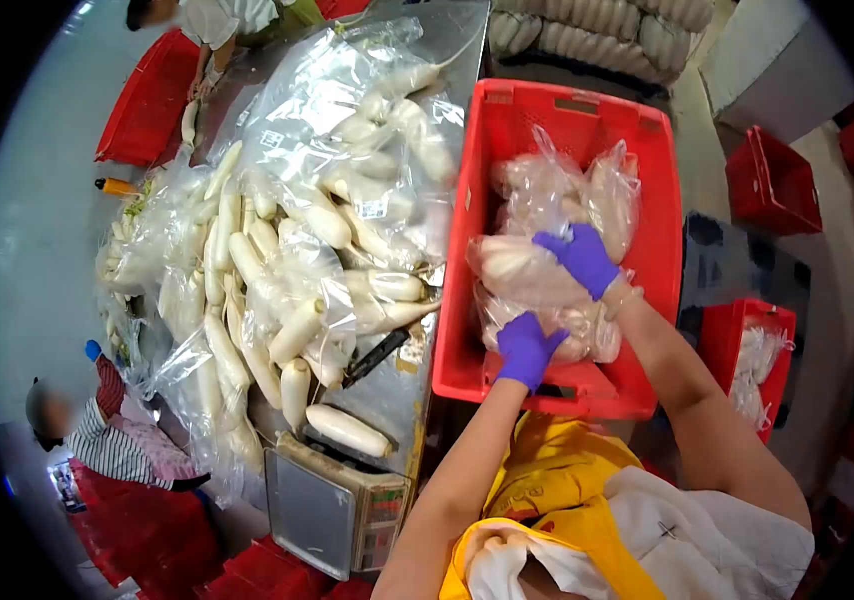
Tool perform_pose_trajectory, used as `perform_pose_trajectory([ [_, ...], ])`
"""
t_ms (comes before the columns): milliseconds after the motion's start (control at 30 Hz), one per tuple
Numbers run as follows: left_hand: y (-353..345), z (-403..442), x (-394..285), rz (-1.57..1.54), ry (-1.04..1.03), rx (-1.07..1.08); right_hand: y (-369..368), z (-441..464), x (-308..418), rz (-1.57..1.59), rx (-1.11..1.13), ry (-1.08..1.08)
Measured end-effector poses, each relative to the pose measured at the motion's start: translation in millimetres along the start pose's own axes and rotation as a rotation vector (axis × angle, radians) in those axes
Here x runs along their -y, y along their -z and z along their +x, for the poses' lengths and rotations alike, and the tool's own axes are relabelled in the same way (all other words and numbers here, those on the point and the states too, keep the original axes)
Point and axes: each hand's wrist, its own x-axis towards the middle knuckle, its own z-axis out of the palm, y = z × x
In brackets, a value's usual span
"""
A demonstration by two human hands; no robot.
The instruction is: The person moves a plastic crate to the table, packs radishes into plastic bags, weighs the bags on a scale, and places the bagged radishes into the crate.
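Observation:
Both my hands, in purple gloves, are inside a large red crate. My left hand lies on the near edge of a clear bag of white radishes, its thumb apart from the fingers. My right hand rests on the upper right part of the same bag, fingers spread. More bagged radishes lie behind and under it. To the left, a metal table carries a heap of loose white radishes and clear plastic bags.
A scale stands at the table's near end, by a dark-handled tool. One person is at the lower left, another at the top left. Red crates stand right; stacked bagged radishes are behind.

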Motion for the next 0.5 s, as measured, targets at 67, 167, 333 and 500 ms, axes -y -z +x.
perform_pose_trajectory([
  [67,0,0,11,0.246,0.104,0.189,-3,-1,-5,-0.179,0.008,0.041],
  [167,-28,2,14,0.347,0.05,0.109,0,-4,2,0.173,-0.006,-0.05],
  [333,-93,47,28,0.03,-0.129,-0.074,13,-10,33,-0.064,0.002,-0.152],
  [500,-52,41,43,-0.058,-0.335,0.034,11,-8,31,-0.118,-0.002,-0.029],
])
